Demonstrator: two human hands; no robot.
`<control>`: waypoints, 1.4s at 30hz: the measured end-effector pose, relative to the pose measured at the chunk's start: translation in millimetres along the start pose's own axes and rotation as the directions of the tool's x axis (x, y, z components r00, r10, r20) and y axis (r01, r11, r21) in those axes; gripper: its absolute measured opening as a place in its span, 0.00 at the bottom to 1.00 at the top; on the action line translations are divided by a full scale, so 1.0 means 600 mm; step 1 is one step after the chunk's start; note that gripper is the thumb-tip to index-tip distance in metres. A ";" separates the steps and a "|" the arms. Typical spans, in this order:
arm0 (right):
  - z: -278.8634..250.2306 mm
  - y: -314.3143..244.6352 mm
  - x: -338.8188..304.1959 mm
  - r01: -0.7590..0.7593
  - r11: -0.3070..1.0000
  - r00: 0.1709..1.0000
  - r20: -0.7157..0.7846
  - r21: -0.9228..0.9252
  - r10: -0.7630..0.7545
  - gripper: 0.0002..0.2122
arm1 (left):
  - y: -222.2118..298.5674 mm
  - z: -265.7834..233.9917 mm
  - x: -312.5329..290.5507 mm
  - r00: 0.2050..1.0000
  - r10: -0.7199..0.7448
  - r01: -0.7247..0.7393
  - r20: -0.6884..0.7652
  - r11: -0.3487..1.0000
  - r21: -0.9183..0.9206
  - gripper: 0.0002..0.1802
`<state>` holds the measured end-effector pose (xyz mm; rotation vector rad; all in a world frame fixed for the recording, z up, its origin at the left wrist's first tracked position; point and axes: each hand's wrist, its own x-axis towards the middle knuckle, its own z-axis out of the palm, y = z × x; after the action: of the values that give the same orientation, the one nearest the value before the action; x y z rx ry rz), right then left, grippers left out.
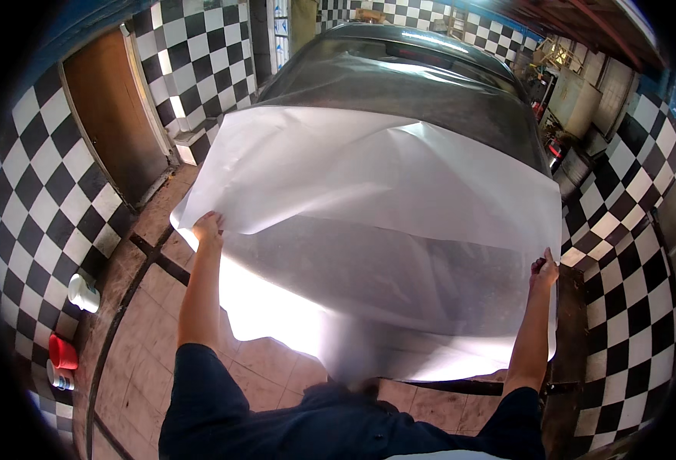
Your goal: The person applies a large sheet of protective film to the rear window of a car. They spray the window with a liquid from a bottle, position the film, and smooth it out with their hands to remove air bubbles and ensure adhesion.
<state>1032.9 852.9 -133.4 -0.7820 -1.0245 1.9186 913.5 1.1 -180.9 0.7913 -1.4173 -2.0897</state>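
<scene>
Left hand (pixel 209 225) pinches the sheet (pixel 330 165) at its left side, fingers curled over the margin, while the right hand (pixel 544 270) is closed in a fist-like grip on the right side. Neither is spread wide; how the thumbs press underneath, I cannot tell. Both arms reach well apart, and that broad hold seems to be what draws the large, pale, flexible sheet out sideways, since something so limp would likely fold in on itself if held in the middle.

It lies between the person's body and the dark car (pixel 472 103), its far edge across the car's bodywork, which probably bears part of the weight. Its near edge hangs toward the person, above the tiled floor (pixel 265 364). Soft creases run across the whiter upper part, suggesting the pull is uneven there. A line crosses the middle, with a greyer, shinier part below; whether that is a fold or a second layer is not clear.

Along the left wall, a white bucket (pixel 83 293), a red bucket (pixel 63 352) and a smaller white tub (pixel 60 376) stand well apart from the sheet, perhaps set there to leave room for walking.
</scene>
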 end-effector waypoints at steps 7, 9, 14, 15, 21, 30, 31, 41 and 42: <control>-0.007 0.015 0.005 -0.038 0.999 0.998 -0.049 0.006 0.038 0.15 | 0.007 0.008 -0.022 0.997 0.041 -0.024 -0.067 0.970 0.244 0.13; 0.015 0.019 -0.028 -0.046 0.998 0.994 -0.094 0.044 0.050 0.16 | 0.012 0.008 -0.031 0.999 0.025 -0.013 -0.041 0.967 0.254 0.14; 0.043 0.043 -0.094 -0.120 0.993 0.980 -0.158 -0.010 0.117 0.18 | 0.009 0.009 -0.043 0.996 -0.044 0.027 0.072 0.974 0.227 0.14; 0.042 0.055 -0.105 -0.115 0.993 0.977 -0.182 -0.029 0.108 0.18 | 0.007 0.014 -0.047 0.992 -0.068 0.044 0.109 0.975 0.216 0.15; 0.153 0.192 -0.419 0.165 0.960 0.977 0.168 -0.227 -0.128 0.16 | -0.001 -0.018 -0.065 0.868 -0.158 0.179 0.470 0.984 0.000 0.20; 0.384 0.352 -0.942 0.294 0.896 0.822 0.566 -0.333 -0.059 0.18 | 0.100 -0.080 -0.074 0.397 -0.384 0.567 0.833 0.817 0.107 0.24; 0.393 0.358 -0.965 0.367 0.871 0.796 0.595 -0.327 -0.112 0.17 | 0.129 -0.096 -0.066 0.299 -0.382 0.488 0.875 0.849 0.204 0.24; 0.596 0.503 -1.172 0.653 0.684 0.604 0.768 -0.325 -0.211 0.08 | 0.142 -0.458 0.364 0.591 -0.363 -0.155 0.720 0.825 0.543 0.21; 0.627 0.515 -1.195 0.648 0.687 0.602 0.774 -0.329 -0.197 0.08 | 0.125 -0.533 0.413 0.701 -0.345 -0.154 0.624 0.781 0.605 0.22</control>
<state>967.2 -11.4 -118.0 -0.0054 -2.1382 1.4111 966.3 -400.7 -251.1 0.2254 -2.6495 -2.1028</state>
